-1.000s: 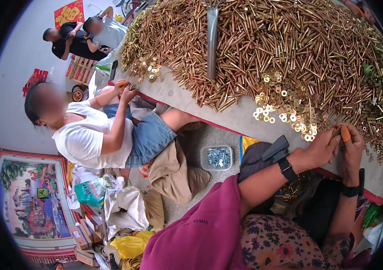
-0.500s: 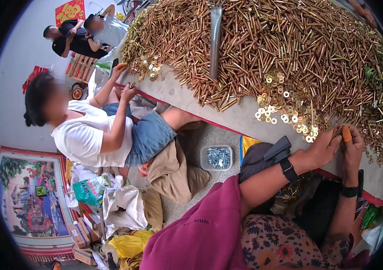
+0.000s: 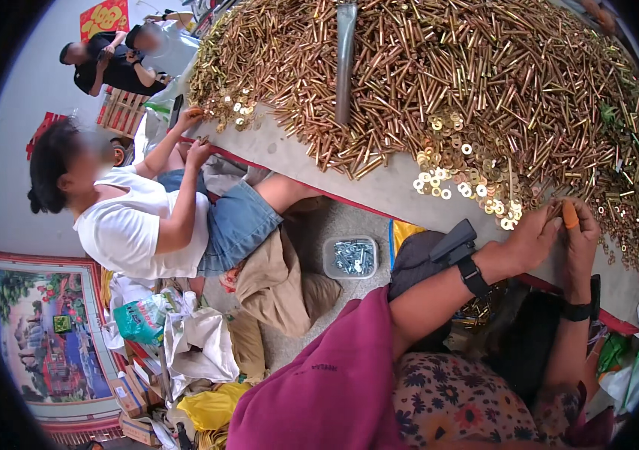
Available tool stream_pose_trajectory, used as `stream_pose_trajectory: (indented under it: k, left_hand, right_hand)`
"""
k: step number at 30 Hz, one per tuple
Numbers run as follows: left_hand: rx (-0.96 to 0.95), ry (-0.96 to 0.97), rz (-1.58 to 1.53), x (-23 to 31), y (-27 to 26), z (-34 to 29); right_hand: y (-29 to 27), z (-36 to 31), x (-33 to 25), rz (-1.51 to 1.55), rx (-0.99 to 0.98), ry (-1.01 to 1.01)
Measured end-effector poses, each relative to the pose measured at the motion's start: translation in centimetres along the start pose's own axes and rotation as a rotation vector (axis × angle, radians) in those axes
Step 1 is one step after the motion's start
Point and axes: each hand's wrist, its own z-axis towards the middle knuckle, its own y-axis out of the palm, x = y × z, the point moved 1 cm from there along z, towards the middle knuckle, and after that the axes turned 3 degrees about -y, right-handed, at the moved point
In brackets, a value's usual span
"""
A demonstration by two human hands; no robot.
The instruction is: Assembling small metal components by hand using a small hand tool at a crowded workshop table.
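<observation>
Both my hands meet at the near right edge of the table. My left hand is closed, fingertips pinched against those of the right; any small piece between them is hidden. My right hand is bent inward, thumb and fingers together, with an orange finger cover on one finger. What it grips is too small to make out. Just beyond them lie shiny brass-coloured flat washers. A great heap of thin brass-coloured metal rods rises behind the washers.
A grey metal bar sticks out of the heap. On the floor stands a clear tub of silvery bolts. A co-worker in a white top sits at the table's left, hands near another washer pile. Bags and boxes lie lower left.
The whole view has shifted slightly, so most things sit a little further left. My hands stay together at the table edge, with fingertips slightly closer. The co-worker's hands remain near the washers.
</observation>
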Motion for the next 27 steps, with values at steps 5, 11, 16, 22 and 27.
stream_pose_trajectory:
  k: [5,11,16,22,27]
  left_hand:
    - [-0.013,-0.03,0.011,-0.1,-0.2,-0.3]
    - [-0.016,-0.001,0.028,-0.4,0.1,-0.5]
    - [-0.009,-0.015,0.002,-0.5,0.1,-0.3]
    - [-0.044,-0.108,-0.044,-0.6,-0.1,-0.2]
    - [-0.037,-0.095,-0.025,0.1,-0.1,-0.3]
  right_hand:
    - [0.5,0.0,-0.8,-0.037,-0.019,-0.025]
    - [0.6,-0.4,-0.9,-0.045,-0.011,-0.032]
    - [0.7,-0.2,-1.1,-0.018,-0.007,0.001]
    - [0.8,-0.1,-1.1,-0.018,-0.007,0.01]
    - [0.7,0.0,-0.8,0.009,-0.021,-0.005]
